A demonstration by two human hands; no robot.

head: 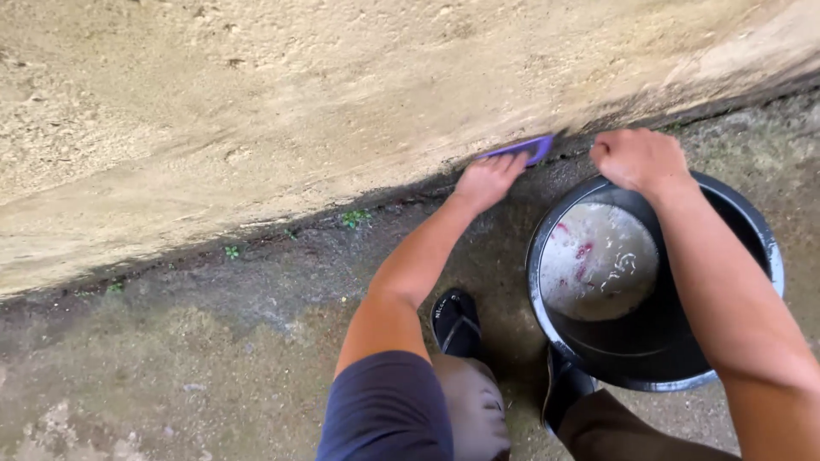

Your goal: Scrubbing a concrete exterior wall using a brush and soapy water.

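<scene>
While I watch from the head camera, my left hand (pixel 487 181) closes its grip on a purple brush (pixel 521 149) against the wall's (pixel 256 119) base; my right hand (pixel 636 160), fisted, rests at the soapy black bucket's (pixel 760 235) rim. Scrubbing seems underway; re-wetting likely follows.

Bare forearms, dark blue shorts (pixel 384 410), black flip-flops (pixel 455 323).
</scene>
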